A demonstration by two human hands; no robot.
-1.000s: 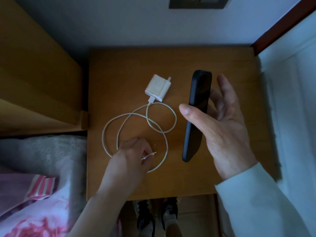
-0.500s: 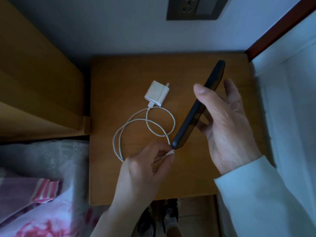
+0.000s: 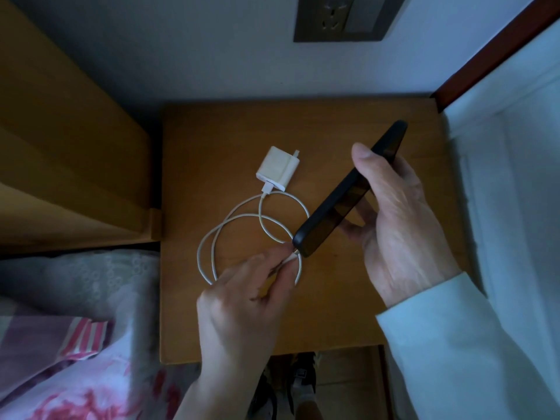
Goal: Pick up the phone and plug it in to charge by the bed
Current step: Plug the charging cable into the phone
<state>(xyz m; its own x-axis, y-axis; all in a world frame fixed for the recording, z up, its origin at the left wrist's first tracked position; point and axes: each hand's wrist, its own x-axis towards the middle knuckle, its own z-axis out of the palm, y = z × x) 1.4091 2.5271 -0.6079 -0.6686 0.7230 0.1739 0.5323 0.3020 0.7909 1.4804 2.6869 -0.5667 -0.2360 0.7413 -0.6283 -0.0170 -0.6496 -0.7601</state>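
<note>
My right hand [image 3: 400,225] grips a black phone [image 3: 336,207], held tilted above the wooden bedside table [image 3: 333,313] with its lower end pointing down-left. My left hand [image 3: 245,301] pinches the plug end of a white charging cable [image 3: 209,241] and presses it against the phone's lower end. Whether the plug is fully seated is hidden by my fingers. The cable lies in loops on the table and runs to a white charger block [image 3: 274,168], which lies flat on the table with its prongs free.
A dark wall socket plate [image 3: 339,18] sits on the wall above the table. A wooden headboard [image 3: 66,165] and bedding [image 3: 75,328] lie to the left, a white surface [image 3: 515,207] to the right. Shoes [image 3: 300,386] show below the table's front edge.
The cable plug in my left hand has moved up to touch the phone's lower end. The phone has dropped slightly toward it. One second ago the phone was upright and the plug lay on the table.
</note>
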